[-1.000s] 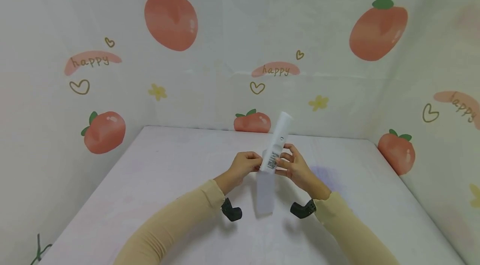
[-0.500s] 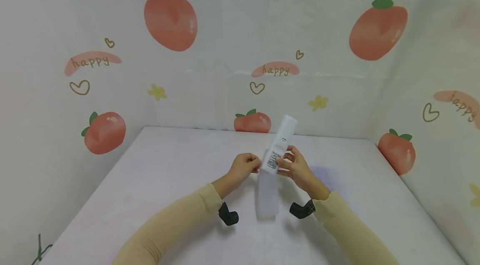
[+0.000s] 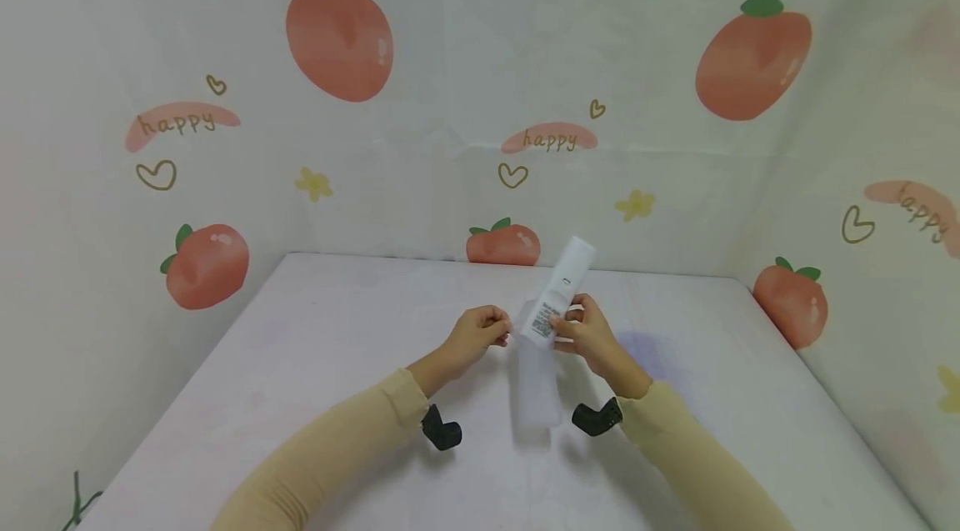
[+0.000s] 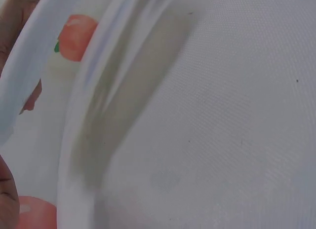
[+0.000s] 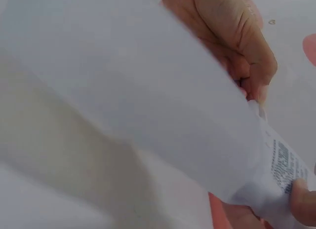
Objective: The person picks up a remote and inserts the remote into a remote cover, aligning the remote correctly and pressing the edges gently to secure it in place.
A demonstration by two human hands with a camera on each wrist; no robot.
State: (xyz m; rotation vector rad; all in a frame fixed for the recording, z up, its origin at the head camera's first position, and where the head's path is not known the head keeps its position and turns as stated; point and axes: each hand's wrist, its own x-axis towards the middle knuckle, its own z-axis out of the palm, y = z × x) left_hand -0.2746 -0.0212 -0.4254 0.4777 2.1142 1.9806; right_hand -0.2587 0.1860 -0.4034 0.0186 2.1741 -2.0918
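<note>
Roll is held by the curled right hand; left hand pinches thin film; crooked pulling might tear it.

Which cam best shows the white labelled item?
Head: the white labelled item shows its label and upper end together. Right wrist: label closer, item cropped. Left wrist: pale strip, can't tell if it's that.

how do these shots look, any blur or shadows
Head view: dim, fairly even light, soft shadow on the table near the left sleeve; label too small to read. Left wrist view: broad soft shadow across the table. Right wrist view: white package blurred up close, label larger but illegible.
</note>
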